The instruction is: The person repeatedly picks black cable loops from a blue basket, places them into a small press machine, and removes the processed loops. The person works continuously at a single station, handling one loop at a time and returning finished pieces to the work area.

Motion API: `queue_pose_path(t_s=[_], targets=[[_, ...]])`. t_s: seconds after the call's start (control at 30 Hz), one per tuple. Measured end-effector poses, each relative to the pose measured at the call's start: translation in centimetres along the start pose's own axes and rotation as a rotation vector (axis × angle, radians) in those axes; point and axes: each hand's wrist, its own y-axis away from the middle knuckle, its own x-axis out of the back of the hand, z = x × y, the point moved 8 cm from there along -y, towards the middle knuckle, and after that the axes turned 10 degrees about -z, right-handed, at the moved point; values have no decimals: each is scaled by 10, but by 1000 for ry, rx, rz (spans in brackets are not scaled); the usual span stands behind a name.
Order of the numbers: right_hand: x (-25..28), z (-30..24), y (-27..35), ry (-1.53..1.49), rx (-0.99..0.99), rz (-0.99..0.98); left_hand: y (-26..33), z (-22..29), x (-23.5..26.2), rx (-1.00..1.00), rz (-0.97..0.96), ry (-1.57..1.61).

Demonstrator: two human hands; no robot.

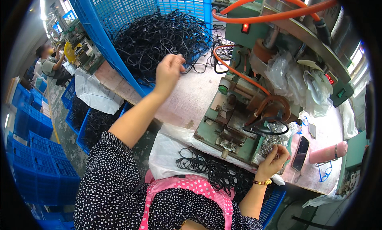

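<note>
My left hand [170,73] hovers at the near right edge of a heap of thin black eyeglass frames [159,41], in a tall blue mesh crate tipped toward me. Its fingers are curled together; anything in them is too small to make out. My right hand [272,163], with a beaded bracelet, pinches at the near edge of a tray of small shiny metal parts [272,144]. What sits between its fingertips is hidden. Beside that tray, a black eyeglass frame [267,130] rests at the green bench press [234,128]. More black frames [211,168] lie on my lap side, below the table edge.
Orange hoses [274,16] arch over the press, where clear plastic bags [292,78] hang. At the right are a phone [300,153], a pink bottle [328,152] and blue glasses frames [325,172]. Blue crates [43,150] stack at left. A person [51,65] sits far left.
</note>
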Motion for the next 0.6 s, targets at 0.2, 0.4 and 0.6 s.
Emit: queue_pose_path(t_s=[0.2,0.4,0.6], targets=[[4,-16,-5,55,100,2,-62,-76,39,220,155,-613],[3,-24,-10,61,63,-83,-71,-93,28,302,98,178],[3,-31,-8,113,149,-107,-73,-88,54,362,198,589]])
